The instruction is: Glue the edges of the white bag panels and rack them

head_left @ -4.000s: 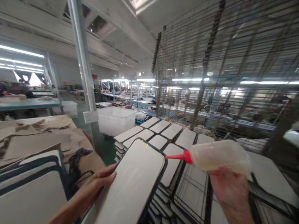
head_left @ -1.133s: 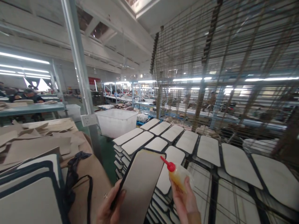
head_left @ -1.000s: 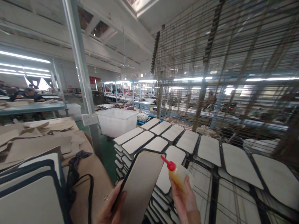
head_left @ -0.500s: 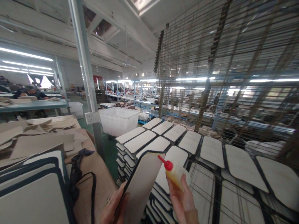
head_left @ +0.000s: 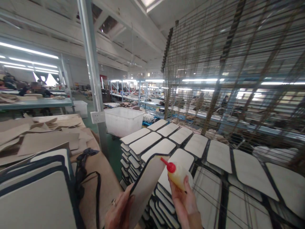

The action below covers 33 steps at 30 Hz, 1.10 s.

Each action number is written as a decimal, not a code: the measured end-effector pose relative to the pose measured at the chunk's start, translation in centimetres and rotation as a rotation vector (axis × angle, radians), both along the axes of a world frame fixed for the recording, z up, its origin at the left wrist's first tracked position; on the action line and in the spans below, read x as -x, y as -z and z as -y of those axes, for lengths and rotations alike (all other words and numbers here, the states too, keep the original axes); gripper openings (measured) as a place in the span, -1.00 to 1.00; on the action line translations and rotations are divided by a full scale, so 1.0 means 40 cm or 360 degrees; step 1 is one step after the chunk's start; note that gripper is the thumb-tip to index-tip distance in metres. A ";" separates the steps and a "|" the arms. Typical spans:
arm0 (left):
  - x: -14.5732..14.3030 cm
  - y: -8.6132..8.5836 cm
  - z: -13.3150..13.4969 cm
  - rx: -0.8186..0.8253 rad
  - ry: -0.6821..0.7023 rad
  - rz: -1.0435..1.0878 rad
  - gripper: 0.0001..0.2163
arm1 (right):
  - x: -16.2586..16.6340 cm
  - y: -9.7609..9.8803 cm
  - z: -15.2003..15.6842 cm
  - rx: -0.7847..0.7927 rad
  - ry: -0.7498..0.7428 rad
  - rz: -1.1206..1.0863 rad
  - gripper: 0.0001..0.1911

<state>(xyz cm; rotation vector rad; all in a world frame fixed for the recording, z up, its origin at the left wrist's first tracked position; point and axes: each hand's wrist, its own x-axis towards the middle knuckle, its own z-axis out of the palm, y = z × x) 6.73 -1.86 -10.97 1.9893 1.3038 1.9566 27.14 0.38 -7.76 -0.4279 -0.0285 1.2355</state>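
Note:
My left hand (head_left: 120,206) is closed around the lower edge of a pale panel with a dark border (head_left: 148,187), which it holds up at a tilt. In my right hand (head_left: 182,200) is a translucent squeeze bottle (head_left: 179,176) with a red nozzle and yellowish liquid inside. The nozzle tip lies at the panel's top edge, near its corner; whether it touches I cannot tell. Behind the two hands, pale panels with dark edges (head_left: 171,159) lie in stacked layers on wire racks.
Wire grid racks (head_left: 190,63) rise tilted on the right. To the left, a table (head_left: 92,203) carries loose beige sheets (head_left: 47,143), dark-edged panels (head_left: 40,200) and a black strip (head_left: 98,190). Beyond stand a metal post (head_left: 91,57) and a white bin (head_left: 124,122). People sit farther back.
The whole view has shifted slightly, so the surroundings sit farther right. The bottle's nozzle has moved a little left along the panel's top edge. Both hands keep their hold.

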 end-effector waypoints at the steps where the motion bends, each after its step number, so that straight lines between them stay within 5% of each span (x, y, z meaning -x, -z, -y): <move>1: 0.002 -0.003 -0.002 -0.0098 -0.0029 -0.0078 -0.72 | 0.002 -0.001 -0.001 0.0009 -0.0004 -0.0013 -0.60; 7: 0.015 -0.023 -0.004 -0.0363 -0.0192 -0.0538 -0.59 | 0.014 -0.016 0.002 0.0007 -0.0033 -0.0074 -0.66; 16: 0.015 -0.002 -0.020 -0.0290 -0.0135 -0.0469 -0.62 | 0.042 -0.063 0.038 -0.0058 -0.0078 -0.0065 -0.77; 22: -0.003 -0.079 -0.056 0.0485 0.0042 0.0519 -0.71 | 0.010 -0.088 0.151 0.0118 -0.0067 -0.0016 -0.66; 28: -0.012 -0.133 -0.101 0.1005 0.0746 0.1334 -0.58 | -0.089 -0.112 0.170 0.0143 0.0283 0.0213 -0.76; 33: -0.032 -0.141 -0.116 0.1374 0.0654 0.1680 -0.58 | -0.118 -0.121 0.176 0.0007 0.0377 0.0415 -0.71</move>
